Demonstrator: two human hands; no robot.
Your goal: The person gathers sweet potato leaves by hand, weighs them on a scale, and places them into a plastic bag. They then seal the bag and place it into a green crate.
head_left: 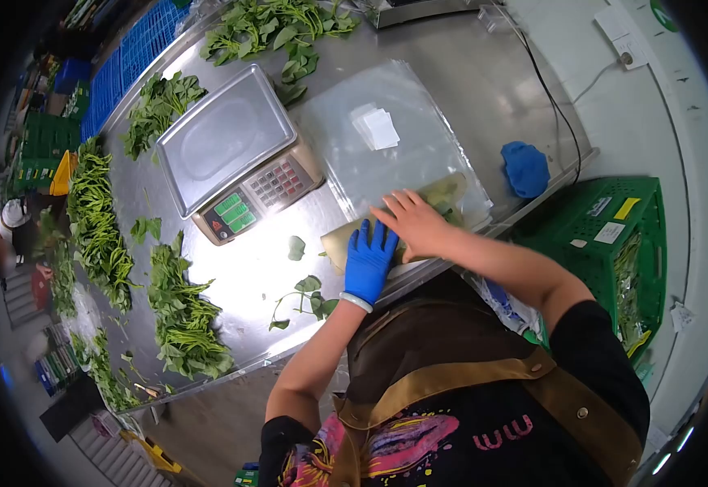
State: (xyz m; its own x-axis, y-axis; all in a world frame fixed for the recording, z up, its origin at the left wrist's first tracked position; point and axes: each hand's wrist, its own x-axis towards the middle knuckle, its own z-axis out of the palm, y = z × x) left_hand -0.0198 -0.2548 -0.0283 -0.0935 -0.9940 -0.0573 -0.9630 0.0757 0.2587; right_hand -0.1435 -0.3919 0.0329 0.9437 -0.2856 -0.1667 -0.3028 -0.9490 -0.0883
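Note:
A rolled bag of leafy greens (451,188) in cloudy plastic lies along the near edge of the steel table. My left hand (370,260), in a blue glove with a white band at the wrist, rests flat on the left part of this roll, fingers stretched out. Beside it my right hand (419,223), bare, lies across the middle of the roll with its fingers extended and apart. Flat clear plastic bags (427,122) are stacked just beyond the roll, with small white paper labels (377,127) on top.
A weighing scale (228,142) stands left of the bags. Bunches of greens (183,312) line the table's left side. A crumpled blue glove (524,169) lies at right, near a black cable (553,101). A green crate (606,227) holds bagged greens. Another person (9,235) is at far left.

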